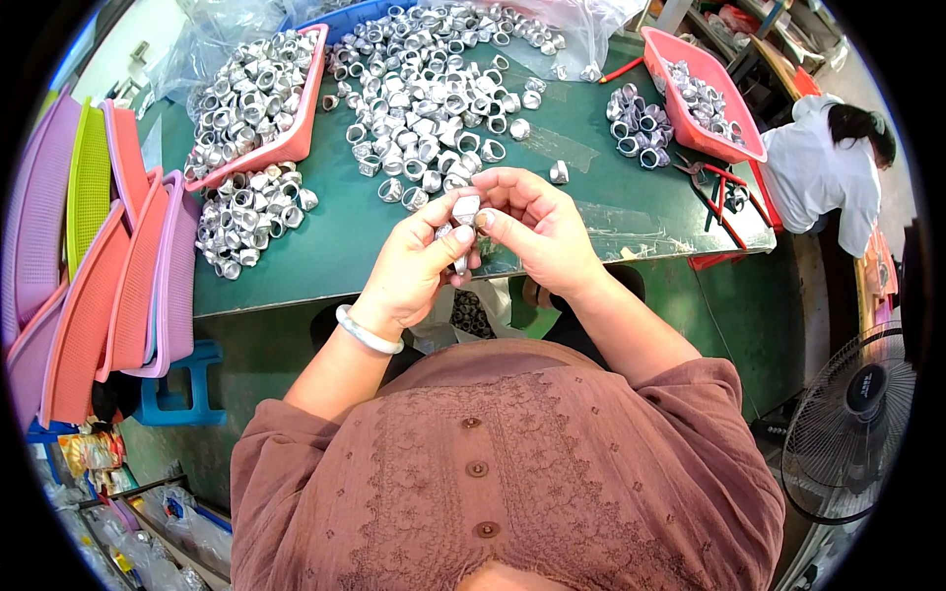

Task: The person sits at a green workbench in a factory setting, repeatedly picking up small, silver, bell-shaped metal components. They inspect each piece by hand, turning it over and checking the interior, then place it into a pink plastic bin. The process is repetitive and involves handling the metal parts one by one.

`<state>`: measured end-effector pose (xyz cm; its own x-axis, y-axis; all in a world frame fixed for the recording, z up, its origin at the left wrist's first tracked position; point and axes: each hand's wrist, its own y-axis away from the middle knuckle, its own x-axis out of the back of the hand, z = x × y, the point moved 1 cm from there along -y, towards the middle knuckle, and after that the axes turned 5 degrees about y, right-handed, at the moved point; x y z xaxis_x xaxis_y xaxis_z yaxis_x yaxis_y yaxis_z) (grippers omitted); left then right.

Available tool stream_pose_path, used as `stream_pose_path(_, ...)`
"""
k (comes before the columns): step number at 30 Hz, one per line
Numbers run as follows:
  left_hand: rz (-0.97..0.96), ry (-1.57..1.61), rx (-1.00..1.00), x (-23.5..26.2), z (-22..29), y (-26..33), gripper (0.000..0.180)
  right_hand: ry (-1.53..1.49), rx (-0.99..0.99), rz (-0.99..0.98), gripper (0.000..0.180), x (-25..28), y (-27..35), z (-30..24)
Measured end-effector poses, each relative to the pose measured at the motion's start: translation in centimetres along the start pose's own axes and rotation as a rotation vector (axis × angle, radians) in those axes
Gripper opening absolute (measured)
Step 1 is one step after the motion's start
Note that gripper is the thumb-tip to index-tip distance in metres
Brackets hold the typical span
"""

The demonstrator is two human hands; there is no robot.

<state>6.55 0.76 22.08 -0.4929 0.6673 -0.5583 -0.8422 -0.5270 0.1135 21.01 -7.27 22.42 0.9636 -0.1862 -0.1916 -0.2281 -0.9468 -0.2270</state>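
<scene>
Silver metal rings (465,210) are held together over the near edge of the green table (567,187). My left hand (409,266), with a pale bangle on its wrist, is closed around them with the thumb pressed on top. From the other side my right hand (547,236) pinches at the same rings between thumb and curled fingers. How many there are cannot be told, as the fingers cover part of them. Just beyond both hands spreads a large loose heap of similar rings (424,98). One loose ring (559,172) lies to the right of the heap.
Ring-filled pink baskets stand left (311,98) and right (724,138), with smaller ring piles (246,222) beside them. Red-handled pliers (702,177) lie at the right. Stacked coloured baskets (128,286) crowd the left, above a blue stool (187,394). A fan (862,394) and another person (818,163) are at right.
</scene>
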Motion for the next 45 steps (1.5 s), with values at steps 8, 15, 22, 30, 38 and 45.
stream_pose_path(8,-0.099,0.197,0.077,0.6,0.2,0.0,0.039,0.045,0.097,-0.012,0.021,-0.6,0.8,-0.4)
stream_pose_path(15,-0.104,0.233,0.079,0.7,0.2,-0.1,0.038,0.074,0.074,-0.012,0.023,-0.7,1.1,-0.5)
stream_pose_path(22,-0.094,0.222,0.073,0.7,0.3,-0.1,0.038,0.091,0.057,-0.035,0.024,-0.7,1.3,-0.8)
stream_pose_path(30,-0.053,0.190,0.052,0.5,0.3,0.0,0.040,0.241,0.155,0.003,0.033,-0.6,1.4,-0.2)
stream_pose_path(38,-0.044,0.168,0.027,0.5,0.1,-0.1,0.039,0.383,0.276,-0.005,0.037,-0.3,1.5,-0.2)
stream_pose_path(45,0.094,-0.089,-0.072,0.1,0.2,0.2,0.035,0.585,0.357,0.022,0.040,0.0,1.5,-0.1)
